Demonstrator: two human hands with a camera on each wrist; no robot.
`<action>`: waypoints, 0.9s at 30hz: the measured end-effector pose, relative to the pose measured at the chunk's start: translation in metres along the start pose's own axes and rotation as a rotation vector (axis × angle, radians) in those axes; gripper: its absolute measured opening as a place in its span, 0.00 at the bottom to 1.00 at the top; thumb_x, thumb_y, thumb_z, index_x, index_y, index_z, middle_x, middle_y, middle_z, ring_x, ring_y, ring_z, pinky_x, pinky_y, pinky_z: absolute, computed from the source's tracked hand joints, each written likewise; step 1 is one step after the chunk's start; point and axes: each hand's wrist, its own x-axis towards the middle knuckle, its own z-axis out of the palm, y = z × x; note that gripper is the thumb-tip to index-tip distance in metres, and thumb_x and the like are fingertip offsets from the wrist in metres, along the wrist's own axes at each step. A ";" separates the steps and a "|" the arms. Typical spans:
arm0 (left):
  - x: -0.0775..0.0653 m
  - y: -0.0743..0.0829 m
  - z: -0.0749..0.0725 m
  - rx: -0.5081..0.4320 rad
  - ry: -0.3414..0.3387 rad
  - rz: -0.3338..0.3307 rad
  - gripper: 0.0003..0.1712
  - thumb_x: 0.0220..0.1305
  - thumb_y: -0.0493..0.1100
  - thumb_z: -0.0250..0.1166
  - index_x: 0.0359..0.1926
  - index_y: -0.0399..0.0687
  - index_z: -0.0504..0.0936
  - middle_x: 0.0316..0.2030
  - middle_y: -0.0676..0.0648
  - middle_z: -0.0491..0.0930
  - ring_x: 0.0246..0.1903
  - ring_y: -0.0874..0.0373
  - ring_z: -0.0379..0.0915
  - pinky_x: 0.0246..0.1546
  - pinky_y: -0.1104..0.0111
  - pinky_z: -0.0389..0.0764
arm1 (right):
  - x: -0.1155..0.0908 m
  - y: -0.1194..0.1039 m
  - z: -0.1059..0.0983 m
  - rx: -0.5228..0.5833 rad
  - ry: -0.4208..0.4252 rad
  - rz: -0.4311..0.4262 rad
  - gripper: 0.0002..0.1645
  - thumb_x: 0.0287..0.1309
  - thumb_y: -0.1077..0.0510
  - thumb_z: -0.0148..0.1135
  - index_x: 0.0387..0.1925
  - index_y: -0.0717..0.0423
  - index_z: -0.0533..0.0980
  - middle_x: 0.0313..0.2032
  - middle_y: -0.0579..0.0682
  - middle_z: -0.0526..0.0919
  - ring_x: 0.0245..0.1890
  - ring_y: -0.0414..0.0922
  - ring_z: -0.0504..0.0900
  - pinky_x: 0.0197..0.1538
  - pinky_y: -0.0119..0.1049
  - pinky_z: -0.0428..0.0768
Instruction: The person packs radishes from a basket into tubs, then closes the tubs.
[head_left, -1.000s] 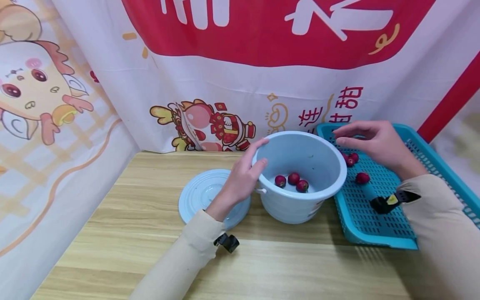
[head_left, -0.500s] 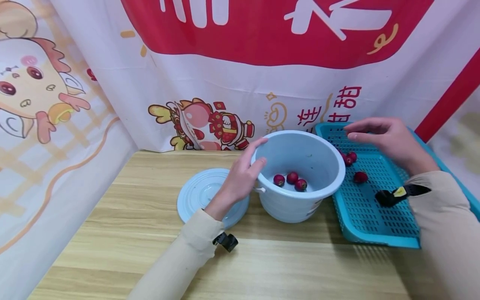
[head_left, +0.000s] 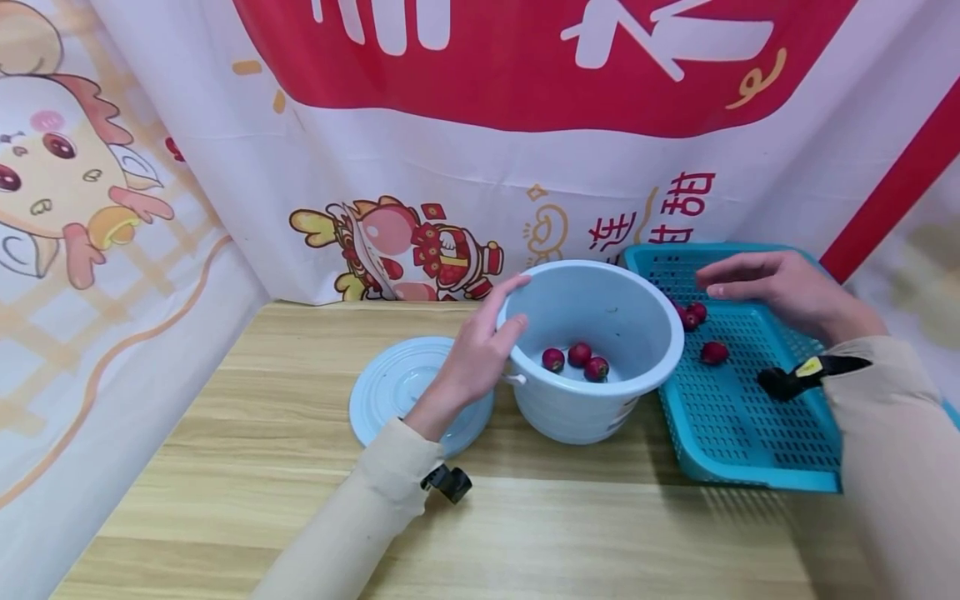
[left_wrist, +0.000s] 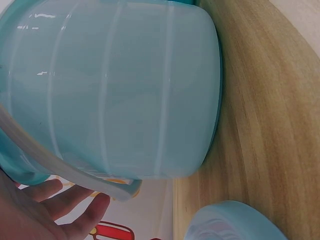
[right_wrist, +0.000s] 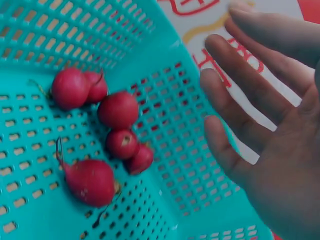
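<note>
My left hand (head_left: 480,350) grips the near-left rim of a light blue bucket (head_left: 577,412), its thumb over the inside edge. Three red radishes (head_left: 579,355) lie on the bucket's bottom. In the left wrist view the bucket's pale handle (left_wrist: 65,170) hangs beside the fingertips. To the right, my right hand (head_left: 802,292) hovers over the back of a teal perforated basket (head_left: 757,477), fingers extended and holding nothing. Several radishes lie in the basket; a larger one with a long root (right_wrist: 92,182) rests apart from the cluster (right_wrist: 120,110).
Left of the bucket, partly under my left forearm, a round light blue lid (head_left: 382,396) lies flat on the wooden table (head_left: 225,492). A printed cloth (head_left: 450,158) hangs directly behind the table. The basket stands close against the bucket's right side.
My right hand has drawn away to the right, from near the bucket's rim to over the basket. The left hand stays on the rim. The view has shifted slightly.
</note>
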 end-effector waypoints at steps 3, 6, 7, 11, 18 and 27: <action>0.000 -0.001 -0.001 0.001 -0.001 0.000 0.32 0.79 0.49 0.49 0.80 0.70 0.62 0.82 0.57 0.60 0.76 0.47 0.66 0.71 0.41 0.75 | 0.005 0.011 -0.002 -0.007 -0.061 0.012 0.33 0.65 0.44 0.72 0.70 0.38 0.77 0.55 0.25 0.81 0.60 0.41 0.76 0.61 0.52 0.86; 0.000 0.000 -0.002 0.001 0.000 0.001 0.32 0.79 0.49 0.49 0.80 0.70 0.62 0.82 0.58 0.60 0.76 0.47 0.66 0.71 0.41 0.75 | 0.009 0.021 -0.003 0.007 -0.116 0.041 0.32 0.65 0.45 0.73 0.70 0.38 0.77 0.55 0.25 0.82 0.59 0.41 0.78 0.64 0.55 0.85; 0.000 0.000 -0.002 0.001 0.002 0.002 0.32 0.79 0.49 0.49 0.80 0.70 0.62 0.82 0.58 0.60 0.76 0.47 0.66 0.71 0.41 0.75 | 0.010 0.025 -0.003 0.015 -0.131 0.061 0.32 0.65 0.45 0.73 0.70 0.38 0.77 0.56 0.26 0.83 0.59 0.42 0.78 0.64 0.55 0.85; -0.001 0.000 -0.003 0.004 0.003 0.006 0.32 0.79 0.49 0.49 0.80 0.69 0.63 0.81 0.57 0.60 0.76 0.47 0.66 0.72 0.41 0.74 | 0.013 0.037 -0.003 0.032 -0.182 0.129 0.36 0.65 0.47 0.74 0.72 0.45 0.76 0.64 0.40 0.82 0.63 0.49 0.77 0.64 0.53 0.85; 0.001 -0.001 -0.001 -0.004 -0.003 0.012 0.32 0.79 0.49 0.49 0.81 0.68 0.62 0.81 0.57 0.60 0.76 0.48 0.65 0.72 0.42 0.75 | 0.013 0.051 -0.001 0.006 -0.275 0.221 0.38 0.67 0.48 0.72 0.74 0.52 0.73 0.78 0.68 0.63 0.74 0.67 0.63 0.68 0.62 0.81; 0.001 -0.001 -0.001 -0.003 -0.005 0.011 0.32 0.79 0.49 0.49 0.81 0.69 0.62 0.81 0.58 0.60 0.76 0.48 0.66 0.72 0.41 0.74 | 0.018 0.055 0.002 -0.049 -0.371 0.290 0.38 0.65 0.47 0.73 0.73 0.53 0.74 0.75 0.68 0.68 0.71 0.66 0.68 0.66 0.57 0.84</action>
